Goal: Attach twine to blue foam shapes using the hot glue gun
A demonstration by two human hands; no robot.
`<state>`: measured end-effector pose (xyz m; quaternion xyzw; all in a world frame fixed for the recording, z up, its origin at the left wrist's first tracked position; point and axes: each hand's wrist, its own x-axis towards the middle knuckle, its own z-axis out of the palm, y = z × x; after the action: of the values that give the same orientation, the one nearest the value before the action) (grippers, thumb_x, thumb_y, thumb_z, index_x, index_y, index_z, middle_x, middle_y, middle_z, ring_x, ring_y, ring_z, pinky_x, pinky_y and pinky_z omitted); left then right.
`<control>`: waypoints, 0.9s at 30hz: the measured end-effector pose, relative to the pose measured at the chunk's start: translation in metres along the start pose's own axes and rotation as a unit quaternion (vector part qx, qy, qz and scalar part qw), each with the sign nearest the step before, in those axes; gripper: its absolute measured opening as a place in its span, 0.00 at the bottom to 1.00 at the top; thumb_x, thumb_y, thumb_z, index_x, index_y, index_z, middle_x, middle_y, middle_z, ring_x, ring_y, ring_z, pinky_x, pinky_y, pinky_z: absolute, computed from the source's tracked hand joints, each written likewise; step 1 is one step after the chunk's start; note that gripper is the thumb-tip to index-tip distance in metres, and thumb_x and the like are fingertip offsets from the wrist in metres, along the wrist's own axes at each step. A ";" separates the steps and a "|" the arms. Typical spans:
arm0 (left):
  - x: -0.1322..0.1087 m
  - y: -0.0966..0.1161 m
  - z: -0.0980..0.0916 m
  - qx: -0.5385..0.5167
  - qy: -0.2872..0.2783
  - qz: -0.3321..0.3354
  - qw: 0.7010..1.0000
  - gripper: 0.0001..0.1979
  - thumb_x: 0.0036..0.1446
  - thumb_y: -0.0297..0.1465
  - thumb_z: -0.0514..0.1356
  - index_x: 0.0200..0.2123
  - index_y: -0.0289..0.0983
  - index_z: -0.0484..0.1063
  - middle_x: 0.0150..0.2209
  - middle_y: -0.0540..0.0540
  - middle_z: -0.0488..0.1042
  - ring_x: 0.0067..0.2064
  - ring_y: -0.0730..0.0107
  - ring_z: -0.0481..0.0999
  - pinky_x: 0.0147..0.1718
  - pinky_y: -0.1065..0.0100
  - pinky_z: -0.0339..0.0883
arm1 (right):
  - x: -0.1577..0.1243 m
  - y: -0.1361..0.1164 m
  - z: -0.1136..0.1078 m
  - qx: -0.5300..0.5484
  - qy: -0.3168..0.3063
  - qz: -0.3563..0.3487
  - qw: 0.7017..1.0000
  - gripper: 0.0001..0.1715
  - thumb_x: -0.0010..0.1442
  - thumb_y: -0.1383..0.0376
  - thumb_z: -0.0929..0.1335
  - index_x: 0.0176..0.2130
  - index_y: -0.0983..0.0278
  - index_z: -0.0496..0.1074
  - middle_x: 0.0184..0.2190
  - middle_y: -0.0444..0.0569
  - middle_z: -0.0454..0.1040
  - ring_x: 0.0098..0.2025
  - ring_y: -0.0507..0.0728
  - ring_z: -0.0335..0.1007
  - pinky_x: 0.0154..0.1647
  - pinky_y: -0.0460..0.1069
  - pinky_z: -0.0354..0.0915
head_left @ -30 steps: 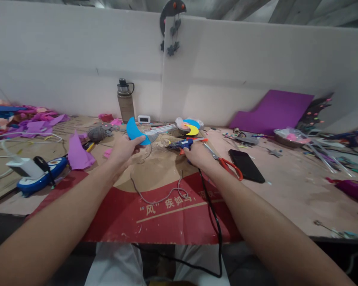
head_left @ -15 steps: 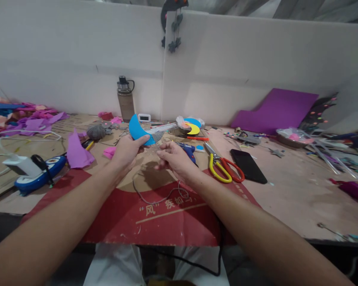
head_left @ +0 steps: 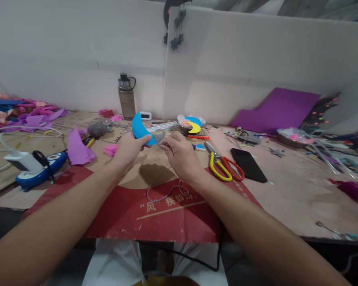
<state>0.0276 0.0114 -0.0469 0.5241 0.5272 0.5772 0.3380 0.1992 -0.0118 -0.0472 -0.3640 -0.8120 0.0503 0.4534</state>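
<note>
My left hand [head_left: 129,150] pinches a blue crescent [head_left: 141,128] between thumb and fingers. A grey part [head_left: 159,136] shows at the crescent's lower right end. My right hand [head_left: 179,153] has its fingertips pressed together at that grey end; what they pinch is too small to make out. A thin grey cord [head_left: 164,199] lies in a loop on the red printed sheet [head_left: 113,218] below my hands. Behind my right hand a blue tool is mostly hidden.
Right of my hands lie scissors [head_left: 220,167] with yellow and red handles and a black phone [head_left: 248,165]. A bottle [head_left: 127,99] stands at the back. On the left are a blue power strip [head_left: 41,172], purple felt [head_left: 79,149] and grey yarn [head_left: 97,129].
My right hand has moved up and its fingers have closed at the crescent's grey end. The cord's loop on the sheet has become smaller. The view has shifted slightly.
</note>
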 end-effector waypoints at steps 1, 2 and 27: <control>-0.002 0.001 0.000 0.016 -0.004 0.005 1.000 0.11 0.42 0.38 0.66 0.24 0.37 0.72 0.24 0.46 0.75 0.24 0.70 0.70 0.24 0.70 0.59 | 0.001 0.001 -0.001 -0.006 0.000 -0.006 1.000 0.09 0.63 0.67 0.63 0.32 0.62 0.71 0.34 0.48 0.66 0.36 0.54 0.63 0.38 0.50 0.60; -0.004 0.003 0.001 0.031 -0.008 0.011 0.999 0.10 0.42 0.37 0.66 0.23 0.37 0.72 0.24 0.46 0.75 0.25 0.70 0.70 0.24 0.69 0.60 | 0.001 0.003 -0.001 -0.010 0.002 -0.011 1.000 0.08 0.63 0.67 0.63 0.32 0.62 0.71 0.34 0.48 0.66 0.36 0.54 0.63 0.38 0.50 0.60; -0.014 0.017 0.003 0.035 -0.184 0.021 0.982 0.13 0.44 0.39 0.67 0.25 0.35 0.74 0.20 0.48 0.72 0.21 0.74 0.64 0.22 0.70 0.56 | 0.011 0.015 -0.017 0.061 -0.015 0.030 0.998 0.07 0.61 0.65 0.66 0.29 0.61 0.68 0.31 0.45 0.70 0.35 0.53 0.65 0.39 0.49 0.60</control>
<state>0.0365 -0.0053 -0.0342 0.6440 0.4649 0.4588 0.3983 0.2168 0.0019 -0.0363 -0.3588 -0.8028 0.1185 0.4612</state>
